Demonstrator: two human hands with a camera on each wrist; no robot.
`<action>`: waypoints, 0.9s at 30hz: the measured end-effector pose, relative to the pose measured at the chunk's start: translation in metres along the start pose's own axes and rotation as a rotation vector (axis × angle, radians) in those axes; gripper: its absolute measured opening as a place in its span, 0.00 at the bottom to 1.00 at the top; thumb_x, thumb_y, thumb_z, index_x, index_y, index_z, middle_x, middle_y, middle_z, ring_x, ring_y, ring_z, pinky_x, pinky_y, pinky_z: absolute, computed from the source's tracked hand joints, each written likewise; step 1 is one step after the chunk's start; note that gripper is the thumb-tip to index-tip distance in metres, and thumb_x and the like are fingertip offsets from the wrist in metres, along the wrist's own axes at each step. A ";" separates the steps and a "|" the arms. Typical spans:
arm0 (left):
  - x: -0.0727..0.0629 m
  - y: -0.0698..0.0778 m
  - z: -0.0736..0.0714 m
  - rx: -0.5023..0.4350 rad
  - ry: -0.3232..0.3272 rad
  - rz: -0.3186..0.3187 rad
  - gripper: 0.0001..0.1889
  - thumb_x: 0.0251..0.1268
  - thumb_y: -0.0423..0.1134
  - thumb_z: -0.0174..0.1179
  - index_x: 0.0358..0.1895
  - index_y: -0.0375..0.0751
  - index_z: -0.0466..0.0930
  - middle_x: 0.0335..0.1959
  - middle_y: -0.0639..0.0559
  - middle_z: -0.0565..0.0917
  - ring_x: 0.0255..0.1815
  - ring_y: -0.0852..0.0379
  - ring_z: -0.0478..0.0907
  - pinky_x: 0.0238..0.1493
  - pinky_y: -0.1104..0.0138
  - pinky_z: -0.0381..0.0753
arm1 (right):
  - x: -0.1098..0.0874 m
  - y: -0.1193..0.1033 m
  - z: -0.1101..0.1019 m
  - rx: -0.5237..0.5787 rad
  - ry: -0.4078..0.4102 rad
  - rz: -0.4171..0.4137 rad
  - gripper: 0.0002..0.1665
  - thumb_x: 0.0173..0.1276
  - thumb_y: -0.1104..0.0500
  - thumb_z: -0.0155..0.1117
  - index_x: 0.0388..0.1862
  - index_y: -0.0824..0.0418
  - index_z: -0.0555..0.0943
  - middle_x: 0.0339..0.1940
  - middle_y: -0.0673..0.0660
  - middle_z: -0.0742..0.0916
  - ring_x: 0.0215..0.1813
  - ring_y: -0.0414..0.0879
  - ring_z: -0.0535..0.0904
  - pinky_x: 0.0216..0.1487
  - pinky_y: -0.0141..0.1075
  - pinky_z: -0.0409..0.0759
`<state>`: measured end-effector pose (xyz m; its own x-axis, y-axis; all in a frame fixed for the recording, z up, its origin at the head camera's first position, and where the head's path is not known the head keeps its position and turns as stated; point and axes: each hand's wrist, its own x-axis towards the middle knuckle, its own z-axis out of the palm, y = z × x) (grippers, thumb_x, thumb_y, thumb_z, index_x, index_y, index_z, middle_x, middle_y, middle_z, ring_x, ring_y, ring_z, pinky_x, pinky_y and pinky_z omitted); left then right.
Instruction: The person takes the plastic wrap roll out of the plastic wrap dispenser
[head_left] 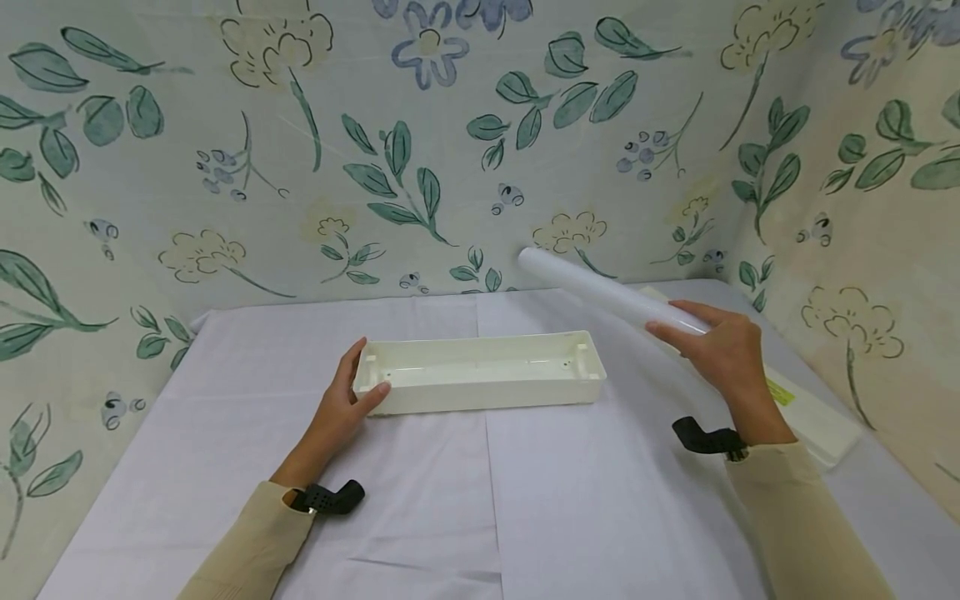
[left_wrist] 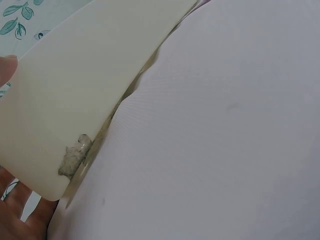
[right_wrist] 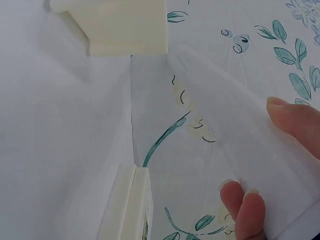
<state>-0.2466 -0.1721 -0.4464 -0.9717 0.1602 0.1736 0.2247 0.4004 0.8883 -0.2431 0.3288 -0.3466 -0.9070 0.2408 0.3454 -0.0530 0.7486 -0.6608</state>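
A long, shallow cream plastic box [head_left: 480,397] lies lengthwise on the cloth, its top side uncovered. My left hand [head_left: 337,412] holds its left end, thumb over the near corner and fingers round the back. In the left wrist view the box's side wall [left_wrist: 75,75] bears a grey, crumpled-looking patch [left_wrist: 75,157] low down. Raised to the right of the box, a long white roll of plastic film [head_left: 600,287] is gripped at its near end by my right hand [head_left: 723,354]. Its far end points up and left, towards the patterned backdrop.
A long cream lid-like piece [head_left: 817,421] with a yellow-green label [head_left: 780,392] lies under and beside the right forearm. White cloth [head_left: 420,508] covers the table. A flower-patterned backdrop [head_left: 300,208] stands along the back and right.
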 end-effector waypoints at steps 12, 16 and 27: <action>0.000 0.001 0.000 0.009 0.001 0.003 0.44 0.67 0.48 0.59 0.78 0.58 0.39 0.78 0.49 0.47 0.77 0.46 0.45 0.70 0.44 0.55 | 0.002 0.006 -0.002 -0.029 -0.006 0.021 0.44 0.51 0.35 0.74 0.59 0.61 0.80 0.53 0.67 0.82 0.32 0.54 0.82 0.21 0.33 0.75; 0.001 -0.001 0.000 0.000 -0.003 0.004 0.44 0.67 0.49 0.59 0.78 0.58 0.39 0.78 0.48 0.48 0.77 0.46 0.46 0.69 0.45 0.56 | 0.003 0.008 -0.002 -0.030 -0.009 0.027 0.44 0.52 0.35 0.73 0.60 0.62 0.79 0.54 0.67 0.82 0.33 0.55 0.82 0.22 0.32 0.75; 0.001 -0.002 0.001 -0.036 -0.010 0.013 0.44 0.68 0.46 0.59 0.78 0.55 0.39 0.77 0.46 0.49 0.75 0.44 0.50 0.66 0.46 0.63 | 0.003 0.013 -0.002 -0.010 -0.012 0.041 0.44 0.52 0.36 0.74 0.60 0.63 0.79 0.54 0.68 0.82 0.34 0.54 0.81 0.22 0.30 0.76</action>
<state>-0.2482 -0.1718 -0.4484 -0.9678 0.1744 0.1813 0.2347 0.3658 0.9006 -0.2461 0.3406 -0.3527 -0.9133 0.2637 0.3105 -0.0119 0.7446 -0.6674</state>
